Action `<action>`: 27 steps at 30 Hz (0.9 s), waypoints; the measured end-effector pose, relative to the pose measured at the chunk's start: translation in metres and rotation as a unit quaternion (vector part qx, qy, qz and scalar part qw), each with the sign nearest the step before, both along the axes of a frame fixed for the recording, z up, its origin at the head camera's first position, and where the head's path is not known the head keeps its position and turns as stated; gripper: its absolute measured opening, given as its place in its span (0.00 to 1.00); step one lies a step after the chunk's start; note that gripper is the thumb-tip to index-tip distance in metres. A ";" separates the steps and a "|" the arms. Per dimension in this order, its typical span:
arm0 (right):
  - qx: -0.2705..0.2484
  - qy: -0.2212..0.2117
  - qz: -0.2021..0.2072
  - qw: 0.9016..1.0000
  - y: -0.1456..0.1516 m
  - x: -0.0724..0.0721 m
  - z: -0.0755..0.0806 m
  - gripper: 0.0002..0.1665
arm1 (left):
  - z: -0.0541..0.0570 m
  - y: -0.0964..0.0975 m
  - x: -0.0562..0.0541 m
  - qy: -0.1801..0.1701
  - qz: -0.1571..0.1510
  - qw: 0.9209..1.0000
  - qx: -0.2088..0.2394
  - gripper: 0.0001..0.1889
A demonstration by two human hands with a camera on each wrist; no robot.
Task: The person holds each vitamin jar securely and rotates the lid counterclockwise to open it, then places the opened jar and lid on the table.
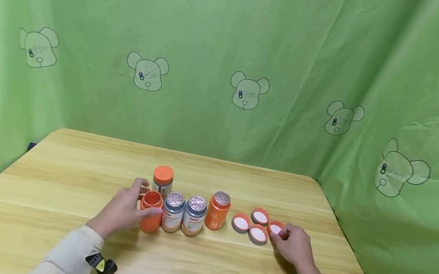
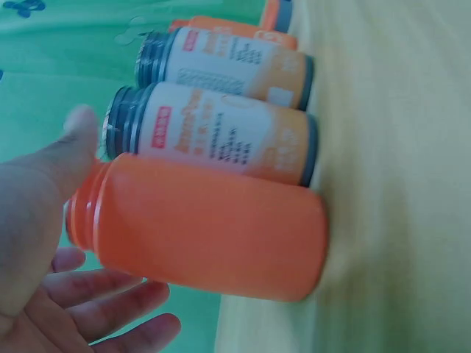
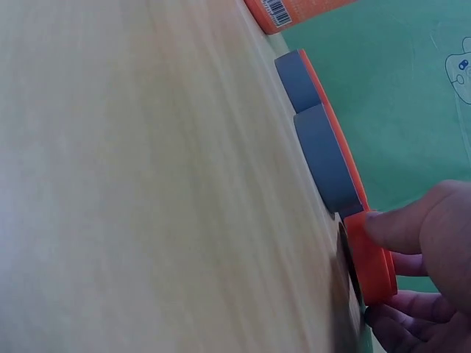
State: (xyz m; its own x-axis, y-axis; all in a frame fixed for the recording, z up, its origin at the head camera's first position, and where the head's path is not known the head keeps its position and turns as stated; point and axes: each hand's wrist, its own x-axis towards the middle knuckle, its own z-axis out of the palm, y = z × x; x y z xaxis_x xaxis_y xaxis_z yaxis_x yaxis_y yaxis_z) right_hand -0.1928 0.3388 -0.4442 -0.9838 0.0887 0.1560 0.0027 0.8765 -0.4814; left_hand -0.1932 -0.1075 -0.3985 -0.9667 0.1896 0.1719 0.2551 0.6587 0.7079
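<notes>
My left hand [image 1: 124, 208] is around the uncapped orange jar [image 1: 150, 222], which stands upright at the left end of a row. In the left wrist view its thumb [image 2: 81, 136] lies by the jar's neck and its fingers spread loosely on the other side; firm contact is not clear. Two grey jars with white-and-orange labels [image 1: 172, 219] and another orange jar [image 1: 217, 216] stand to the right, foil seals on top. My right hand [image 1: 296, 247] pinches an orange lid [image 3: 370, 257] between thumb and fingers. Several lids [image 1: 258, 234] lie together, white liners up.
Behind the left jar stands a jar with an orange cap [image 1: 163, 176]. Everything sits on a wooden table [image 1: 179, 271]. A green curtain [image 1: 202, 32] with bear-head drawings hangs at the back and sides.
</notes>
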 end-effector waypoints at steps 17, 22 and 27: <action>-0.025 -0.007 -0.022 0.999 -0.012 0.006 0.011 0.20 | -0.002 -0.017 -0.052 -0.025 -0.015 0.999 0.024 0.28; -0.070 0.039 -0.013 0.997 -0.030 0.013 0.018 0.19 | -0.008 -0.016 -0.065 -0.064 -0.038 0.997 0.021 0.34; -0.127 0.061 0.016 0.990 -0.055 0.021 0.025 0.15 | -0.011 -0.014 -0.073 -0.089 -0.046 0.995 0.018 0.35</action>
